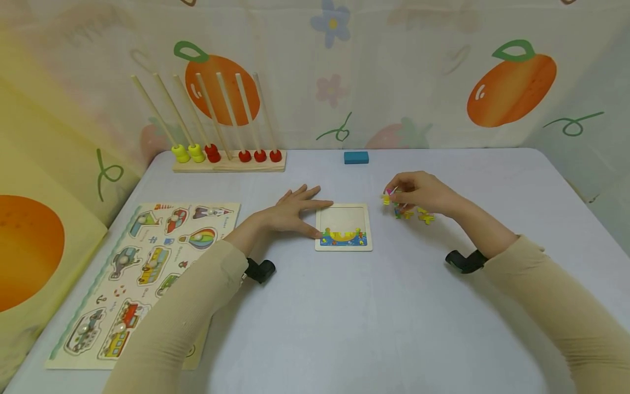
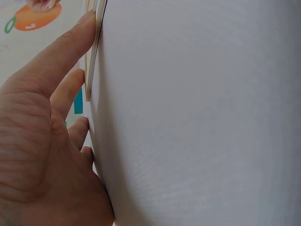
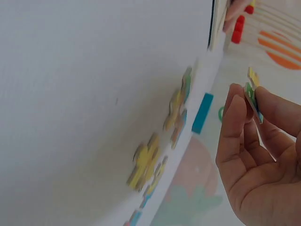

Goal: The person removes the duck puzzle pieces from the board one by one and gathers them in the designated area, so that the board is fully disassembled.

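Note:
A small square puzzle tray lies on the table, its lower part filled with joined blue and yellow pieces. My left hand is spread at its left side, with the thumb by the lower left corner and the forefinger by the upper one. Right of the tray, my right hand pinches a small puzzle piece between thumb and fingers, raised above the table in the right wrist view. It shows yellow and green; the fingers hide part of it. Several loose puzzle pieces lie beneath that hand.
On the left lies a large knobbed vehicle puzzle board, partly covered by the left sleeve. A wooden rod stand with red and yellow-green beads stands at the back left. A blue block sits at the table's back edge, before a patterned curtain.

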A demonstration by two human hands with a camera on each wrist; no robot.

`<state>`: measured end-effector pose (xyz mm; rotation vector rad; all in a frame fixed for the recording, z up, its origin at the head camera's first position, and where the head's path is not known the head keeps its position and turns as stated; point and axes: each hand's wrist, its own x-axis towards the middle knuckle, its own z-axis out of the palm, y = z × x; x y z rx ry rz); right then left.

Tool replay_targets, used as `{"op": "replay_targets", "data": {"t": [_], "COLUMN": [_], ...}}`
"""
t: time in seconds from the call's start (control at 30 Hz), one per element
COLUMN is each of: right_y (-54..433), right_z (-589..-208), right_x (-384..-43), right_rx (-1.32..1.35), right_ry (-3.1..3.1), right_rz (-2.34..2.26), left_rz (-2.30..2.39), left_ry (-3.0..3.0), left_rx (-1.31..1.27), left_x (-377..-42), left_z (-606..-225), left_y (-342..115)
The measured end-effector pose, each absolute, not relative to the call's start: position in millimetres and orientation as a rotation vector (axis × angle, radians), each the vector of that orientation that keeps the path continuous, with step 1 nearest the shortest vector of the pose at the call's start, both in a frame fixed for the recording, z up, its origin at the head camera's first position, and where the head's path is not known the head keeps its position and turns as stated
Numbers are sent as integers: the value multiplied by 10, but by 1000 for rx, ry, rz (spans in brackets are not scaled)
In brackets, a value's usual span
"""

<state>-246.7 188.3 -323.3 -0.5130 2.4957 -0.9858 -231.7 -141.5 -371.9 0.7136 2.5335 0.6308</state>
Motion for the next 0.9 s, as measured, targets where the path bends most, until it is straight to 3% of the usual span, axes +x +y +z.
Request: {"op": "replay_targets", "data": {"t": [0.9], "right_y": [2679], "right_z": [-3194], "right_x": [-2518], "right_rx": [-396], "right_ry": [2475], "right_rz": [-910], "left_rz": [628], "left_ry": [2532], "left_rx": [707], "left_x": [-2329], "left_z": [-3753], "left_y": [-1420]}}
